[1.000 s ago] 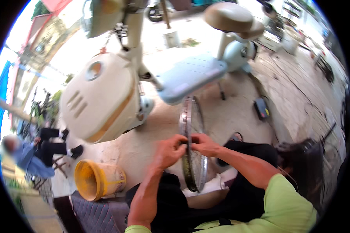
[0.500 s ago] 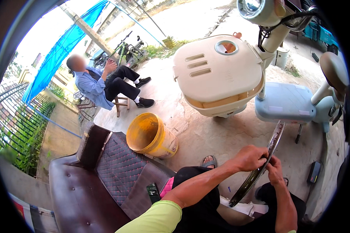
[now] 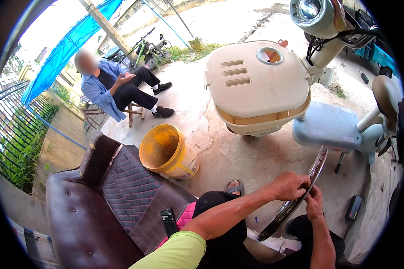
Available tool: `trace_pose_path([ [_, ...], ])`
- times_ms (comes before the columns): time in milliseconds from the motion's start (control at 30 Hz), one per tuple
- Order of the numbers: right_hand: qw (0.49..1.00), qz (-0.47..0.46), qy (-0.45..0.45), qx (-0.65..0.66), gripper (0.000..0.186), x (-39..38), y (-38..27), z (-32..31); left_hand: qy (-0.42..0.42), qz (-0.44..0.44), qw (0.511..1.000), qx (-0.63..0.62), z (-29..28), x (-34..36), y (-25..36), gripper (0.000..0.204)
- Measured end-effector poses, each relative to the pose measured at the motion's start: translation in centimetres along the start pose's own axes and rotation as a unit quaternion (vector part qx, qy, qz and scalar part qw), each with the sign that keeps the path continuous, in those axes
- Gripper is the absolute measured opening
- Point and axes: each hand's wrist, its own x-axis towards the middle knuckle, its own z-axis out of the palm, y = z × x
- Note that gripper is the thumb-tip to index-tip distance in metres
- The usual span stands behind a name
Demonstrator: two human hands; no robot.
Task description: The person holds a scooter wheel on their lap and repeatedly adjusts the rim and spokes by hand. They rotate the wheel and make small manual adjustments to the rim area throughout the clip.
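A shiny metal wheel rim (image 3: pixel 280 217), seen almost edge-on, slants up from my lap toward the blue-grey scooter deck. My left hand (image 3: pixel 292 186) is closed around its upper part from the left, knuckles up. Just below and to the right, my right hand (image 3: pixel 314 201) pinches the rim from its other side, close to the left hand. Whether the fingers also hold something small at the rim cannot be made out. The lower end of the rim rests near a whitish cloth (image 3: pixel 283 243) between my legs.
A cream scooter basket (image 3: pixel 258 92) with a lid stands ahead, beside the blue-grey deck (image 3: pixel 327 127). Left are a yellow bucket (image 3: pixel 170 154) and a brown sofa (image 3: pixel 87 215) with a black phone (image 3: pixel 169 222). A person (image 3: pixel 114 85) sits on a stool. A dark device (image 3: pixel 354 207) lies right.
My view has shifted slightly, so the surroundings sit a little differently. Both hands keep their hold on the rim. The seated person's hands have come down from nearer the face.
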Motion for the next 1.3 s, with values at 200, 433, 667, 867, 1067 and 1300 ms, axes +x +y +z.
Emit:
trace_pose_path([
  [200, 1.000, -0.005, -0.005, -0.004, 0.029, -0.1, -0.1, 0.1, -0.004, -0.007, 1.000, 0.014, -0.4, -0.1, 0.5, 0.018],
  [433, 1.000, -0.005, -0.007, 0.000, 0.031, 0.0, 0.4, -0.3, -0.003, 0.004, 1.000, 0.013, 0.0, 0.1, 0.0, 0.018],
  [667, 1.000, -0.011, 0.009, 0.000, 0.034, -0.1, 0.3, 0.0, -0.004, -0.007, 1.000, 0.017, -0.6, -0.1, 0.6, 0.017],
  [867, 1.000, 0.012, 0.008, 0.007, 0.034, -0.1, 0.0, 0.3, -0.011, -0.006, 1.000, 0.019, -0.1, -0.1, -0.1, 0.018],
  [1067, 1.000, 0.009, 0.005, -0.008, 0.033, -0.1, -0.3, 0.3, 0.007, -0.006, 1.000, 0.011, -0.1, -0.2, 0.4, 0.017],
  [1300, 1.000, 0.013, 0.007, 0.007, 0.034, 0.0, -0.3, 0.5, -0.013, -0.012, 1.000, 0.011, -0.5, -0.1, 0.5, 0.018],
])
